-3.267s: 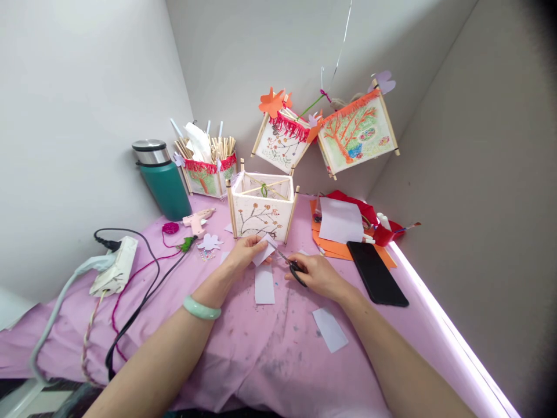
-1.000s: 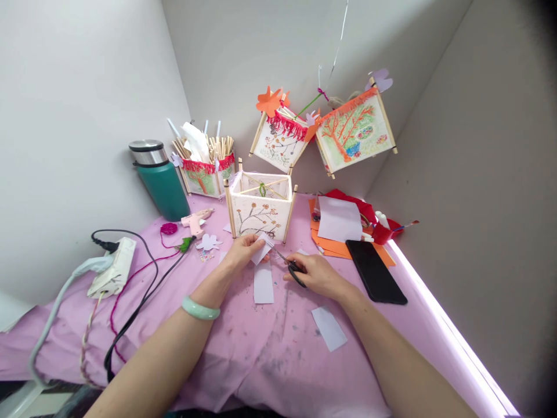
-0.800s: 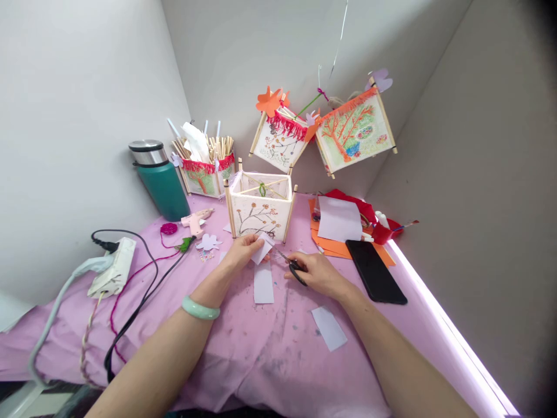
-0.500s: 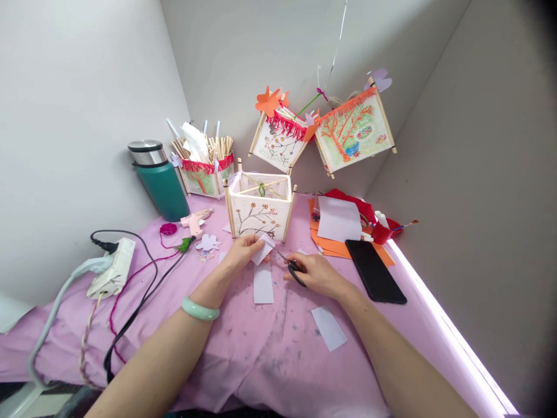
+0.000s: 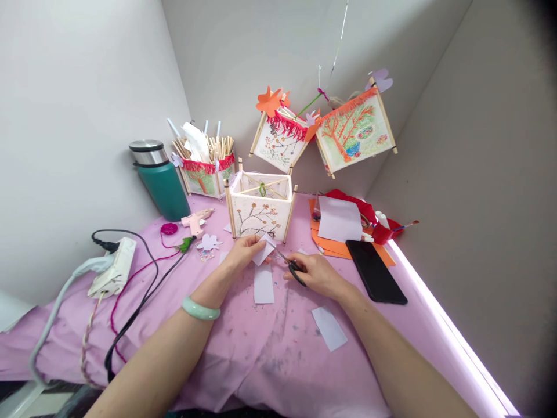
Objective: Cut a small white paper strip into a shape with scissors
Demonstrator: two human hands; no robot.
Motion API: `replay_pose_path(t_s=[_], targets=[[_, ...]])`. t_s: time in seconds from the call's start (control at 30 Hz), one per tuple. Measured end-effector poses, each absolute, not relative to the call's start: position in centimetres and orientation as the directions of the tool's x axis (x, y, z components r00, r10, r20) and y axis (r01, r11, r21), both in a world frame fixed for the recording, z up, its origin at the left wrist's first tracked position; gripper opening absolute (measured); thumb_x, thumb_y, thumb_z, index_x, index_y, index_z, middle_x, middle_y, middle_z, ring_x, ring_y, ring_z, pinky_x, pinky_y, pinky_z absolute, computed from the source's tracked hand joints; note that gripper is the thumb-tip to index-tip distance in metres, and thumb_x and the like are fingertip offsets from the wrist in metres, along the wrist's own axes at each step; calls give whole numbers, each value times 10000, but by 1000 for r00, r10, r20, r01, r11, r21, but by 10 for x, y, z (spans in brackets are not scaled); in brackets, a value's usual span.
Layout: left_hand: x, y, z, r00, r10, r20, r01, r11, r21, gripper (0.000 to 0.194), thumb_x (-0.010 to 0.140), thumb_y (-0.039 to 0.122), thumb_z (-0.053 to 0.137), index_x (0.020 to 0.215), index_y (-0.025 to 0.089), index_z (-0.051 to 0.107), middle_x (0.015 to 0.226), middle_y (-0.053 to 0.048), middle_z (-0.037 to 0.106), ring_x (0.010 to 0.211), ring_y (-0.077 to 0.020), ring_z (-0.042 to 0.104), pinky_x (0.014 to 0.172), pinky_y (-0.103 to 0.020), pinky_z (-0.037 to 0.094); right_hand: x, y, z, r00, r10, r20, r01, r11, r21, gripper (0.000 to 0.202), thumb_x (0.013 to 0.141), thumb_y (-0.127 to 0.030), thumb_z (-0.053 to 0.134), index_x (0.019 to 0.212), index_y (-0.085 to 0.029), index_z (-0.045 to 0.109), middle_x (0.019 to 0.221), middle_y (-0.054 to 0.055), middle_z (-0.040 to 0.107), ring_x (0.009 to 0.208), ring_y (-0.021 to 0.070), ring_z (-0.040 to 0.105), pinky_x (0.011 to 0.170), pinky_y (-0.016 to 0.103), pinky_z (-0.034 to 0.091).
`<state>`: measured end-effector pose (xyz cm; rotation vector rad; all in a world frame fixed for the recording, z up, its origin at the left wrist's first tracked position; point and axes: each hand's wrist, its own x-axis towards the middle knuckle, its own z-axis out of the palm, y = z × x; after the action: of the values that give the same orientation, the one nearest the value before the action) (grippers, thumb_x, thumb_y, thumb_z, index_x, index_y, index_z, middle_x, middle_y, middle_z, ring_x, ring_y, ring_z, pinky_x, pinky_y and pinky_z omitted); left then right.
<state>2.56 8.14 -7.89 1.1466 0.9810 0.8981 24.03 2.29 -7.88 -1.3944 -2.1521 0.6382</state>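
Observation:
My left hand [image 5: 245, 253] pinches a small folded-looking piece of pale lilac paper [image 5: 263, 251] in front of the lantern. My right hand [image 5: 317, 273] grips a pair of scissors [image 5: 295, 267] with dark handles, and its blades reach to the right edge of that paper. Below the left hand lies a paper strip [image 5: 263, 285], partly covered by the held piece. Nearer my right forearm rests another paper rectangle [image 5: 329, 328]. Just behind both hands stands a white box lantern [image 5: 260, 215] with wooden corner sticks and a drawn branch.
Two decorated lanterns [image 5: 355, 133] hang behind. To the left are a green bottle [image 5: 162, 188], a stick-filled box [image 5: 204, 177], a pink glue gun [image 5: 195, 222], a power strip [image 5: 114, 270] and loose cables. On the right lie a black phone [image 5: 376, 271] and orange paper [image 5: 333, 247].
Almost nothing differs; the whole view has shifted very slightly. Both hands, the paper and the scissors keep their places.

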Motion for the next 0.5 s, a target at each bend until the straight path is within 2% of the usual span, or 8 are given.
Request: replay_pose_path(t_s=[0.5], targets=[[26,80,-77,322,934,-155,-78,190,979,309,705,396,768,782,138,616,670,-59,682,561,-168,651,560,-263,471,241,23,-80,-357,920,161,697,377,-610,221,818,-393,694,935,-207,672,700,-27,633,609,117,529,586,218,336]])
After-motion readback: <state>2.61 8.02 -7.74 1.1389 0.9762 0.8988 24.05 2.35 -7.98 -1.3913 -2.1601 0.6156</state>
